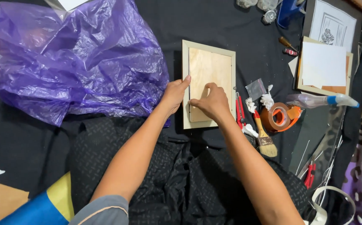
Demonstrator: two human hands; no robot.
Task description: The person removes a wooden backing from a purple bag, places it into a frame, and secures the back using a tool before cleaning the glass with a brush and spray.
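A pale picture frame (pixel 186 66) lies face down on the black cloth, with a plywood backing board (pixel 210 68) set inside it. My left hand (pixel 174 95) holds the frame's left edge, thumb up along the rail. My right hand (pixel 211 103) presses its fingertips on the lower part of the plywood board. Both forearms reach in from the bottom of the view.
A large crumpled purple plastic bag (pixel 76 58) lies left of the frame. To the right are red pliers (pixel 240 111), a paintbrush (pixel 264 137), a brown tape roll in its dispenser (pixel 279 117), a glue tube (pixel 322 100) and another frame with white sheets (pixel 323 64).
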